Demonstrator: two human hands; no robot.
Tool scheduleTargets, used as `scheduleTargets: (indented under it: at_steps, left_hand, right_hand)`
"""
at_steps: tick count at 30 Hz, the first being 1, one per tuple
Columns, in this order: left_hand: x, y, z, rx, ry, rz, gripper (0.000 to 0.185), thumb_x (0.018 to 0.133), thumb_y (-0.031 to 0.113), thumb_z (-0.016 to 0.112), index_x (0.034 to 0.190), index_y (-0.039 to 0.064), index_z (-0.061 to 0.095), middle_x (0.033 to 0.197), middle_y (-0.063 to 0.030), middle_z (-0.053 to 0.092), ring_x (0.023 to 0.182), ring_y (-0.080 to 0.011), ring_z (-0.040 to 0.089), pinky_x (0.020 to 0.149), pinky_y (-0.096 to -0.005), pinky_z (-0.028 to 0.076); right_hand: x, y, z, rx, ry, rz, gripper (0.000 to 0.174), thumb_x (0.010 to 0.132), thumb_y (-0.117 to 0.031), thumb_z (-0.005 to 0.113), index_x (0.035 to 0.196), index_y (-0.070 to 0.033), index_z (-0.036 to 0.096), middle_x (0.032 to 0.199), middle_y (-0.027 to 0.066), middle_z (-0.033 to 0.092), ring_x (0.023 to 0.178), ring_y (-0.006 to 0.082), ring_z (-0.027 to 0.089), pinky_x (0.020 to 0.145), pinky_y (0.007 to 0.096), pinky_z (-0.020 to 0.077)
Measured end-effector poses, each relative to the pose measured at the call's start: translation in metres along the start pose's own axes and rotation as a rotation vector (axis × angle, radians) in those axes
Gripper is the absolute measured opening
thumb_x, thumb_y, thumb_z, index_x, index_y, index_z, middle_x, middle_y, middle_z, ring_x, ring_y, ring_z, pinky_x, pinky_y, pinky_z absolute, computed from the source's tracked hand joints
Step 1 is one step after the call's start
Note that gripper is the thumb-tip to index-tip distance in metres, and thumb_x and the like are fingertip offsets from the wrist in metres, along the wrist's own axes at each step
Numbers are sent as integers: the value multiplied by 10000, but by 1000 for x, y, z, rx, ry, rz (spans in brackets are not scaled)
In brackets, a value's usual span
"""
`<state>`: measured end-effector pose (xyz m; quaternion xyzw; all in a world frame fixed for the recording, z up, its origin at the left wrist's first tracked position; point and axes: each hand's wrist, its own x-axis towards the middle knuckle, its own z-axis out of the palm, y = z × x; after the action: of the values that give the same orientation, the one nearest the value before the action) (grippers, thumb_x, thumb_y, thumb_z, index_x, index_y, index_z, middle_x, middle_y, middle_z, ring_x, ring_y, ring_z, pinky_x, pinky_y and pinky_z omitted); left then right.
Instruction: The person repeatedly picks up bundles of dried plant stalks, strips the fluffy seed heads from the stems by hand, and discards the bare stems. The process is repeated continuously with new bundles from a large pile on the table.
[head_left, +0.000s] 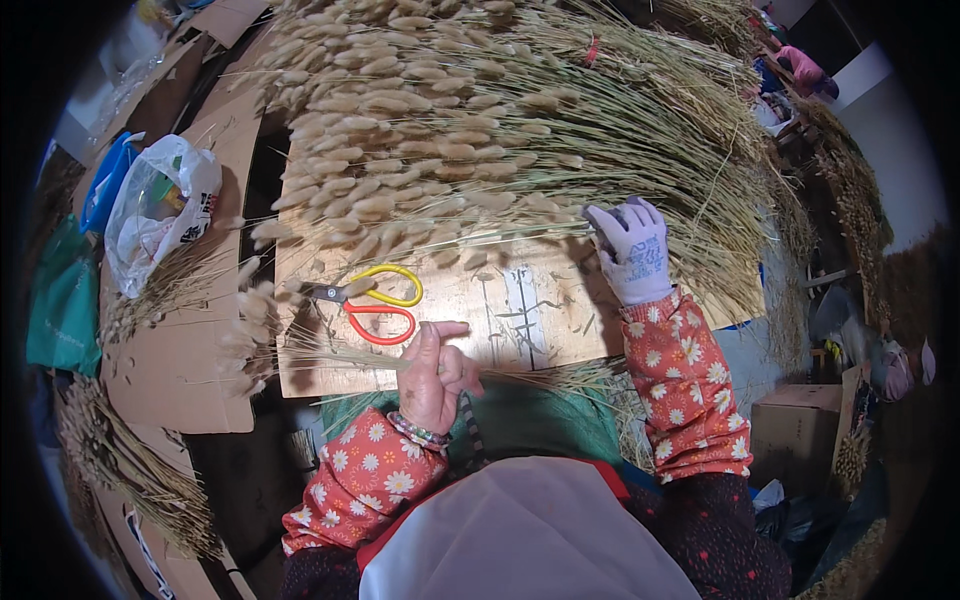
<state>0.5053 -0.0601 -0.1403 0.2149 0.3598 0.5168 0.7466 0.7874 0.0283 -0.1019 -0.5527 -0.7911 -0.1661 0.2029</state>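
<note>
My bare left hand, with a beaded bracelet at the wrist, is closed around a small bunch of dried bunny-tail grass. Its fluffy heads point left and its stems run out to the right under the hand. My right hand, in a light purple work glove, pinches thin grass stems at the near edge of a large pile of bunny-tail grass. Between the pile and my left hand lie scissors with one yellow and one red handle, blades to the left. A wooden board carries all this.
At left, cardboard holds a clear plastic bag beside a blue container. Another dried bundle lies at lower left. A cardboard box stands at right. Someone in pink is at the far right.
</note>
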Motion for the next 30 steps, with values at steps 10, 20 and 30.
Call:
scheduleTargets:
  at_steps: [10,20,30]
  left_hand:
    - [-1,0,1,1,28,-23,487,1016,405,341,1098,-42,516,508,29,249,458,-142,395,452,-298,444]
    - [5,2,2,18,80,-61,500,1017,399,335,1203,-42,478,517,33,245,469,-133,390,445,-282,438]
    - [9,4,1,5,-51,-66,592,938,408,543,1338,-4,399,517,33,302,480,-132,433,443,-272,445]
  right_hand:
    - [1,-7,-1,-60,-55,-1,369,764,-187,663,1128,-170,603,1078,60,595,1084,256,527,1006,465,346]
    - [-25,-15,-12,-1,-133,-27,343,749,-153,656,1087,-135,604,847,64,560,899,269,550,958,446,390]
    - [-62,-36,-36,46,-321,36,413,759,-164,648,1166,-134,584,885,85,550,849,268,548,847,416,419]
